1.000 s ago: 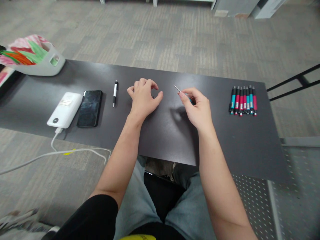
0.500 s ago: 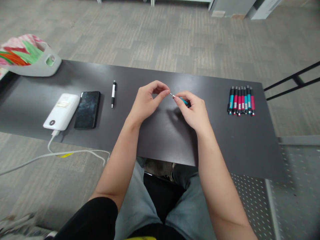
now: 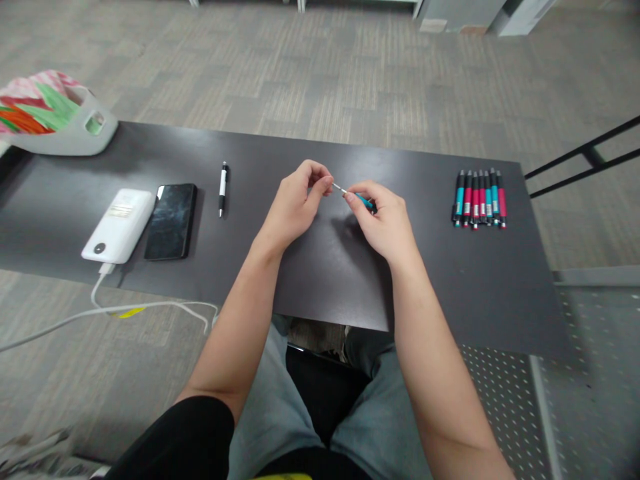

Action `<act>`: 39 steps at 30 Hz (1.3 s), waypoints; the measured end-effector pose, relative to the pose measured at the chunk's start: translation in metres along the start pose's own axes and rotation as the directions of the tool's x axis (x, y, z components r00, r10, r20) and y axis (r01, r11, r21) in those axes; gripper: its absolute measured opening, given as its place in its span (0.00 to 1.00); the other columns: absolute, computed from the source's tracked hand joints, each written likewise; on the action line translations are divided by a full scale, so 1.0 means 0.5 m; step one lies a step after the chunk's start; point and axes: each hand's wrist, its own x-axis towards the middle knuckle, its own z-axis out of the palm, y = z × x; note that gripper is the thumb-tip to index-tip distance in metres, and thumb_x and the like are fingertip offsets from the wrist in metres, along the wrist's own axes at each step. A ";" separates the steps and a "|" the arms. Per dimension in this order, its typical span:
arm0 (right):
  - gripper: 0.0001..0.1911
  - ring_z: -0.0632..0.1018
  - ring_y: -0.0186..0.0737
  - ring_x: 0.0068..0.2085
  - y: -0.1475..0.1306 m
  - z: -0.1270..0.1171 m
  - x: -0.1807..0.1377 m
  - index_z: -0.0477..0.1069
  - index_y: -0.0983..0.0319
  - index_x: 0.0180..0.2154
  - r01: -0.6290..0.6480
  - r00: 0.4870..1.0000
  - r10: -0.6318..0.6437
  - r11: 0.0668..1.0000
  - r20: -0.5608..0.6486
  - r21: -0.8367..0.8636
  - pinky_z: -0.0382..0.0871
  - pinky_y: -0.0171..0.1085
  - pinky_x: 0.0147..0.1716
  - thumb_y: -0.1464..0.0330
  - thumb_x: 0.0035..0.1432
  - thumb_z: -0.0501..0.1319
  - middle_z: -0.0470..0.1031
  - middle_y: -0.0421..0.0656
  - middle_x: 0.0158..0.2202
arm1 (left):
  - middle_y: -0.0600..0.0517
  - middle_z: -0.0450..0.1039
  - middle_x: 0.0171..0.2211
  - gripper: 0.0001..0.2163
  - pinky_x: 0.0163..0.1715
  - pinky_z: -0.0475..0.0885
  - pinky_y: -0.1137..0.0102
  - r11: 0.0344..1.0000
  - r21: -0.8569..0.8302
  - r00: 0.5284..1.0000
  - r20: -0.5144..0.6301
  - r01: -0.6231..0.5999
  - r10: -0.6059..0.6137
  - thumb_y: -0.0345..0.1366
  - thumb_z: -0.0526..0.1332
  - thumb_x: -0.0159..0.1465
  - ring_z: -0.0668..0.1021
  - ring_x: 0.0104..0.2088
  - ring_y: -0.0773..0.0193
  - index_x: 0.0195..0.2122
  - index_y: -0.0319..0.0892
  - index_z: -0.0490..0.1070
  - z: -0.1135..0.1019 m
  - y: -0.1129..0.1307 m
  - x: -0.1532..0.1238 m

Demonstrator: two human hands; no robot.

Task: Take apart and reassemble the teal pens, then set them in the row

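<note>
Above the middle of the dark table, my left hand (image 3: pixel 296 203) pinches the end of a thin, light pen refill (image 3: pixel 339 189) between thumb and fingertips. My right hand (image 3: pixel 385 217) is closed around a blue pen barrel (image 3: pixel 367 202), mostly covered by the fingers. The refill spans the small gap between both hands and meets the barrel at my right thumb. Off to the left of my left hand lies a white and black pen (image 3: pixel 223 190). To the right, several blue and pink pens (image 3: pixel 481 200) with black grips lie side by side in a row.
A black phone (image 3: pixel 171 222) and a white power bank (image 3: pixel 119 227) with a white cable (image 3: pixel 165 304) lie on the left of the table (image 3: pixel 330 287). At the far left corner stands a white basket (image 3: pixel 95 137) with colourful contents. A black metal frame (image 3: pixel 593 155) is beyond the right edge.
My left hand has drawn slightly left, away from my right hand, and a longer stretch of the refill shows between them. The view has shifted a little.
</note>
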 end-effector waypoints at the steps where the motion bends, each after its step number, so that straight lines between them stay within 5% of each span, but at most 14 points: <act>1: 0.12 0.83 0.55 0.46 0.000 0.000 0.000 0.83 0.47 0.43 -0.004 1.000 0.004 1.000 0.003 -0.010 0.77 0.53 0.48 0.53 0.79 0.65 0.88 0.44 0.46 | 0.49 0.85 0.43 0.16 0.55 0.83 0.52 1.000 0.007 1.000 -0.003 0.010 -0.010 0.58 0.62 0.83 0.87 0.47 0.51 0.45 0.52 0.74 0.001 0.000 0.000; 10: 0.14 0.84 0.53 0.46 0.000 0.001 0.001 0.82 0.48 0.43 0.007 1.000 -0.007 0.999 -0.013 -0.033 0.77 0.50 0.47 0.51 0.80 0.63 0.87 0.43 0.44 | 0.49 0.85 0.46 0.12 0.54 0.84 0.58 0.999 0.007 0.999 0.009 0.039 -0.040 0.52 0.63 0.84 0.89 0.48 0.55 0.48 0.52 0.74 0.005 0.005 -0.002; 15: 0.12 0.83 0.52 0.45 -0.004 0.001 0.000 0.83 0.48 0.43 0.033 0.999 -0.033 0.999 -0.026 0.015 0.77 0.50 0.48 0.54 0.80 0.65 0.86 0.43 0.44 | 0.48 0.87 0.53 0.16 0.54 0.84 0.60 0.998 -0.037 0.997 0.069 0.043 -0.040 0.55 0.73 0.77 0.89 0.51 0.54 0.55 0.52 0.77 0.002 0.011 -0.006; 18: 0.12 0.84 0.54 0.46 -0.004 -0.001 -0.001 0.83 0.47 0.44 0.053 0.998 -0.053 0.998 -0.016 0.028 0.77 0.51 0.47 0.53 0.80 0.66 0.87 0.44 0.45 | 0.49 0.88 0.49 0.10 0.57 0.84 0.57 1.000 -0.025 0.997 0.080 -0.015 0.017 0.50 0.74 0.76 0.88 0.50 0.52 0.50 0.52 0.81 -0.002 0.015 -0.007; 27: 0.14 0.83 0.56 0.48 -0.009 0.000 -0.001 0.84 0.47 0.45 0.075 0.997 -0.075 0.995 0.012 -0.059 0.76 0.52 0.50 0.51 0.82 0.63 0.86 0.46 0.47 | 0.49 0.89 0.45 0.08 0.56 0.85 0.51 0.998 0.059 1.000 0.020 0.011 -0.012 0.49 0.74 0.76 0.87 0.50 0.47 0.44 0.52 0.85 -0.003 0.015 -0.007; 34: 0.13 0.84 0.60 0.45 0.023 -0.024 0.000 0.84 0.47 0.43 0.071 0.992 -0.087 0.985 -0.095 -0.159 0.76 0.55 0.45 0.53 0.80 0.63 0.87 0.47 0.44 | 0.51 0.86 0.38 0.18 0.46 0.85 0.61 0.991 -0.136 0.985 -0.172 0.000 -0.023 0.56 0.79 0.72 0.87 0.40 0.56 0.40 0.49 0.79 -0.020 -0.022 0.009; 39: 0.12 0.86 0.59 0.45 0.036 -0.036 0.002 0.84 0.47 0.41 0.086 0.979 -0.109 0.986 -0.171 -0.140 0.78 0.55 0.47 0.55 0.79 0.65 0.87 0.46 0.42 | 0.52 0.87 0.41 0.10 0.41 0.82 0.64 0.993 -0.116 0.969 -0.241 0.023 -0.051 0.48 0.77 0.74 0.85 0.37 0.59 0.43 0.50 0.81 -0.033 -0.029 0.008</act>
